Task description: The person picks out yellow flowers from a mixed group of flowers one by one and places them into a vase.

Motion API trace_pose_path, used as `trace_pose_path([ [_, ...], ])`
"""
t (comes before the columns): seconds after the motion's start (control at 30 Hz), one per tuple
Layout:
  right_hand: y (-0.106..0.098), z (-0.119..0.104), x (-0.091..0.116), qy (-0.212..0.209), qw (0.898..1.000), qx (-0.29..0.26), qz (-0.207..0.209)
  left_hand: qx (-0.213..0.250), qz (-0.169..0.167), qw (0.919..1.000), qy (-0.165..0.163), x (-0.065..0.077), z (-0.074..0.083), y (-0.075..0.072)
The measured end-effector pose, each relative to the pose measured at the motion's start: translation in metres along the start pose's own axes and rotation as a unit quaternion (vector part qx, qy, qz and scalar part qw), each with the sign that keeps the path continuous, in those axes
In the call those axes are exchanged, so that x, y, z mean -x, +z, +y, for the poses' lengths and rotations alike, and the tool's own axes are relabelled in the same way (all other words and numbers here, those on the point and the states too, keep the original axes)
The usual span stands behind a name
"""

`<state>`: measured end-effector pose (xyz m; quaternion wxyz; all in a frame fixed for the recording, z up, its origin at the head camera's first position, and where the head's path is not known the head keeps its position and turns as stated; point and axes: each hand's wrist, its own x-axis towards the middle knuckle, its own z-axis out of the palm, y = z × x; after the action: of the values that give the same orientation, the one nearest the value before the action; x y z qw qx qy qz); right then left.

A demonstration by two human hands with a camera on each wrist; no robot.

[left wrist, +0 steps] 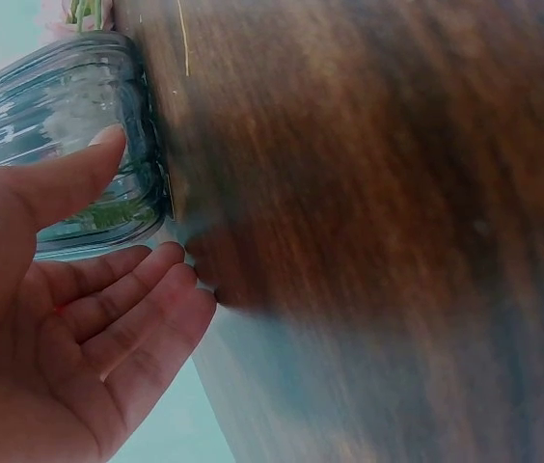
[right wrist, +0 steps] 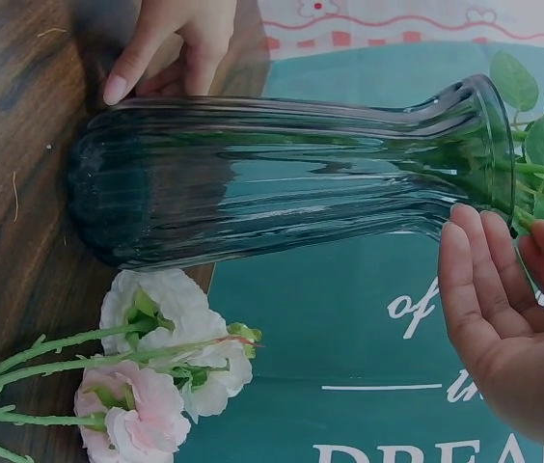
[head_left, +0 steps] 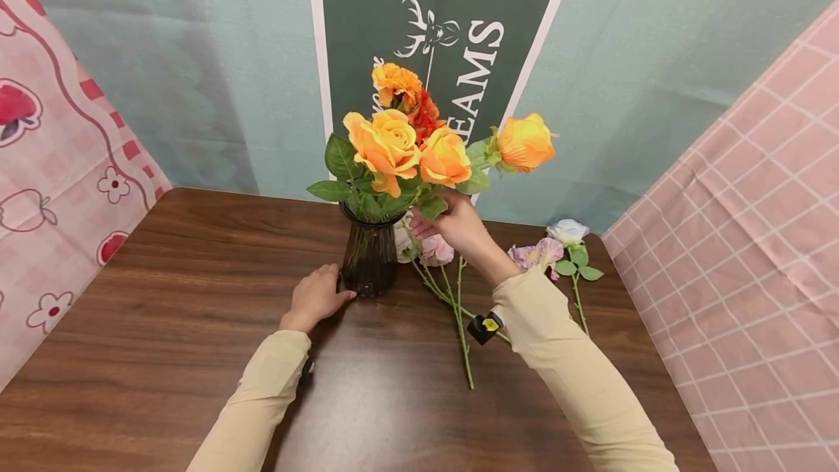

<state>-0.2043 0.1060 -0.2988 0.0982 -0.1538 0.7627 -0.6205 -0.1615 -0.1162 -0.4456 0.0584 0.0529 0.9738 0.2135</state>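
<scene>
A dark ribbed glass vase [head_left: 369,261] stands upright on the table, holding orange roses [head_left: 393,144], an orange ruffled flower [head_left: 396,82] and a red flower [head_left: 427,116]. My left hand [head_left: 317,297] rests at the vase's base, with thumb and loosely extended fingers beside the glass [left wrist: 98,87]. At the mouth of the vase, my right hand [head_left: 462,228] pinches a green stem [right wrist: 525,220] between thumb and forefinger. Its other fingers lie along the rim. One orange rose [head_left: 526,143] leans out to the right above this hand; leaves partly hide the fingers in the head view.
White and pink flowers [right wrist: 132,410] with long stems [head_left: 464,333] lie right of the vase, partly under my right forearm. Farther right lie a purple flower [head_left: 537,253] and a white rose [head_left: 567,231]. Fabric backdrops [head_left: 216,79] enclose the wooden table [head_left: 367,399].
</scene>
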Motion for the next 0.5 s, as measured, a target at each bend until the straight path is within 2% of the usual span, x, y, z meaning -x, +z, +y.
trace_pose_path([
  [0.5,-0.0046,0.0049,0.0066,0.008,0.999,0.037,-0.007,0.001,-0.01,0.9999,-0.006,0.0016,0.0027,0.0025],
])
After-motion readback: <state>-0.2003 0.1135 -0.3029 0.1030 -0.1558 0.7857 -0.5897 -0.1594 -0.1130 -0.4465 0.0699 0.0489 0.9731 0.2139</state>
